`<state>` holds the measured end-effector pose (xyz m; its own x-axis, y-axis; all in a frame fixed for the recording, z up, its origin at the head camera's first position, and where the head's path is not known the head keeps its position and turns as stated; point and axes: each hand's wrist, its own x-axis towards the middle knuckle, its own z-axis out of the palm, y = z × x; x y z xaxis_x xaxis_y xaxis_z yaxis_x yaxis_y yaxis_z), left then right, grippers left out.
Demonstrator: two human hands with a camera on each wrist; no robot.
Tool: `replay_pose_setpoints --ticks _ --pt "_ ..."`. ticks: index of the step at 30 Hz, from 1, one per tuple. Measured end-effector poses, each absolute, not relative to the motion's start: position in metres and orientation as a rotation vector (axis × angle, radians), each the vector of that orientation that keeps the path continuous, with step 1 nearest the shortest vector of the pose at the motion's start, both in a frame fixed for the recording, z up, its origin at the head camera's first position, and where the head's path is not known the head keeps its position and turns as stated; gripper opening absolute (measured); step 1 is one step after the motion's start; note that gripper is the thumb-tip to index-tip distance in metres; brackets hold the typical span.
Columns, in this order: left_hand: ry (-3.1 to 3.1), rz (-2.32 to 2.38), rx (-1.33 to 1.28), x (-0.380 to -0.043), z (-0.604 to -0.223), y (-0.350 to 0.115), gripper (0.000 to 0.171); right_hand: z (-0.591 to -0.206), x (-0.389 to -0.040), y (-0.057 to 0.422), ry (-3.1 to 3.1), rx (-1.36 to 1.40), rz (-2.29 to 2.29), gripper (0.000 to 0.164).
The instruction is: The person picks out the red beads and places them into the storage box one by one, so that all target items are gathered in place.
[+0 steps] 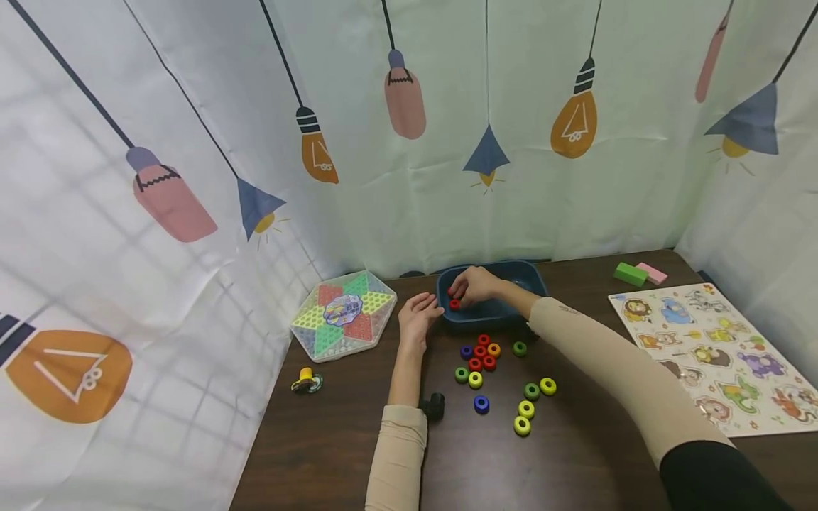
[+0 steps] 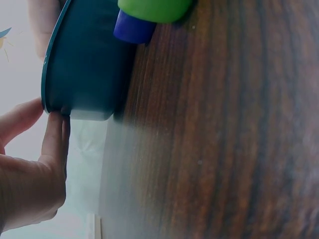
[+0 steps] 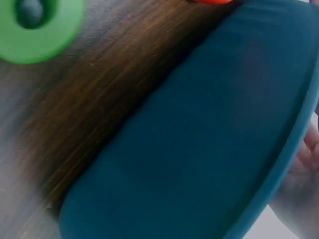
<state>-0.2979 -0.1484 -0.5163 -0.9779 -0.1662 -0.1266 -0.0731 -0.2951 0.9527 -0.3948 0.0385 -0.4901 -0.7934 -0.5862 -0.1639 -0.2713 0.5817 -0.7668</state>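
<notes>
A dark blue plastic bin [image 1: 492,312] stands at the back of the table. My left hand [image 1: 417,319] touches its left end from outside; in the left wrist view straight fingers [image 2: 54,139] meet the wall just below the rim. My right hand [image 1: 476,285] reaches inside the bin, with curled fingers pinching a small red ring [image 1: 454,304]; more red shows by the fingertips. The right wrist view has the hand mostly hidden behind the bin wall [image 3: 174,139]. In front of the bin lie several loose rings: red [image 1: 488,363], yellow [image 1: 522,426], green [image 1: 520,348] and blue [image 1: 481,404].
To the left lies a hexagonal star-patterned game board [image 1: 344,316], with a small yellow-topped object [image 1: 307,380] nearer. An animal picture board [image 1: 722,355] covers the right side. Behind it are a green block [image 1: 630,274] and a pink block [image 1: 653,273]. A printed curtain [image 1: 447,199] surrounds the table.
</notes>
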Motion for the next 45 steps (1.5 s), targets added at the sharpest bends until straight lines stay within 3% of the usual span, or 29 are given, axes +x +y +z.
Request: replay_pose_setpoints --ticks 8,16,26,32,45 --pt "-1.834 -2.456 0.320 -0.297 -0.514 -0.147 0.054 -0.467 -0.372 0.057 2.420 -0.805 -1.133 0.042" --pt "-1.843 -2.427 0.327 -0.299 -0.518 -0.147 0.053 -0.441 -0.323 0.073 2.394 -1.029 -1.059 0.032" --pt "-1.834 -2.447 0.323 -0.299 -0.519 -0.145 0.060 -0.454 -0.269 0.083 2.362 -1.262 -0.741 0.030" --pt "-1.816 -2.447 0.323 -0.301 -0.515 -0.145 0.056 -0.476 -0.259 0.089 2.485 -1.363 -0.553 0.030" --pt "-1.803 -2.460 0.336 -0.302 -0.515 -0.145 0.056 -0.494 -0.259 0.089 2.451 -1.318 -0.741 0.027"
